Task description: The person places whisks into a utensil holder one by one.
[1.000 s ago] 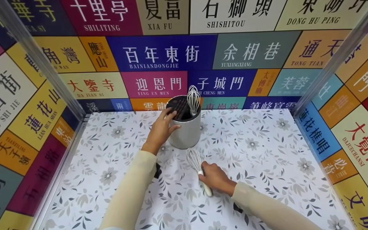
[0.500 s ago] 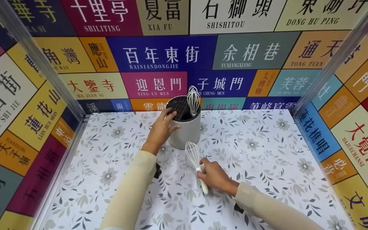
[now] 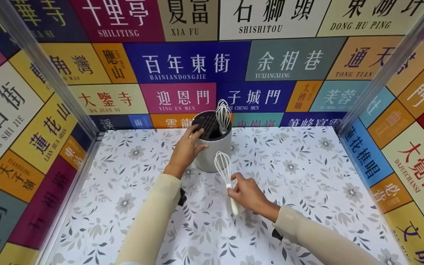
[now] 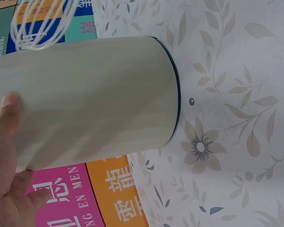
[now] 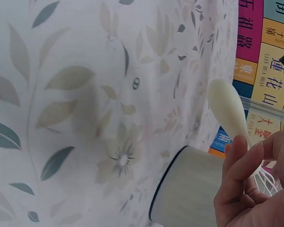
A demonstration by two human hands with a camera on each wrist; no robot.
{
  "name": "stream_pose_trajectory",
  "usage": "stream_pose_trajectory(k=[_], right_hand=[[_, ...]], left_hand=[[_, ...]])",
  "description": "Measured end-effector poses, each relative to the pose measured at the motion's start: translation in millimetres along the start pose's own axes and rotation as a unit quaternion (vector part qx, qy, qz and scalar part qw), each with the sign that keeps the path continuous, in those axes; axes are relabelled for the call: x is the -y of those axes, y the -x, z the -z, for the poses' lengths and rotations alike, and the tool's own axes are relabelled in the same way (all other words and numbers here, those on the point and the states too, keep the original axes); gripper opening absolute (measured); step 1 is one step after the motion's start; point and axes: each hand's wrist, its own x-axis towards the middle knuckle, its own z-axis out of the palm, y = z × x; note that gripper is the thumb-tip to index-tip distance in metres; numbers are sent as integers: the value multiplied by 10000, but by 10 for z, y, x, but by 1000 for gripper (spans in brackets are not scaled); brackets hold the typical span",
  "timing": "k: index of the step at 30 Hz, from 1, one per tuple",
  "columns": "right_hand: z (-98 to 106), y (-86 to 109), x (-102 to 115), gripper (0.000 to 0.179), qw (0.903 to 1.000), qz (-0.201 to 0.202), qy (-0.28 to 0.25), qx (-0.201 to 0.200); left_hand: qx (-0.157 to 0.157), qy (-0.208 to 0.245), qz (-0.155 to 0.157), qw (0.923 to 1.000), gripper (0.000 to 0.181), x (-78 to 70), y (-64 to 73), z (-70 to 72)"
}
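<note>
A light grey utensil holder [image 3: 214, 151] with a dark rim and dark slatted inside stands on the table. My left hand [image 3: 185, 149] grips its upper left side, fingers over the rim and thumb on the outer wall [image 4: 94, 94]. One wire whisk [image 3: 223, 117] stands in the holder, loops up. In front of it, my right hand [image 3: 248, 193] pinches a second whisk by its off-white handle [image 3: 233, 206], wire loops upward and overlapping the holder's lower front in the head view. The right wrist view shows fingertips and thumb around that handle [image 5: 227, 106], its rounded end sticking out past the fingers.
The table is covered by a white cloth [image 3: 123, 228] with grey flowers and leaves. Colourful sign-printed panels [image 3: 186, 60] rise behind and on both sides, with clear strips at the two back corners [image 3: 381, 70].
My right hand has raised the whisk up and forward, bringing its loops from below the holder's base to in front of its wall. My left hand keeps its grip on the holder.
</note>
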Motion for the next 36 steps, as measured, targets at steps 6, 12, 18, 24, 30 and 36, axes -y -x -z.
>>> stream_pose_trajectory(k=[6,12,18,24,30,36], right_hand=[[117,-65,77,32,9994,222,-74,-269],[279,-195,175,34,9987,313,-131,-390],[465,-405,312,34,9966,423,-241,-658],[656,-656,470,33,9905,522,-221,-1251],[837,-927,631,35,9827,555,-356,-1732],[912,-1204,717,32,9799,540,-363,-1886]], left_hand=[[50,31,49,10000,61,-8,5,5],[36,7,25,10000,61,-7,-1,9],[-63,-84,-53,9999,60,-12,6,4],[11,-49,19,10000,60,-16,11,-13],[6,-46,18,10000,61,-13,7,-10],[127,-70,75,9999,61,-14,8,-1]])
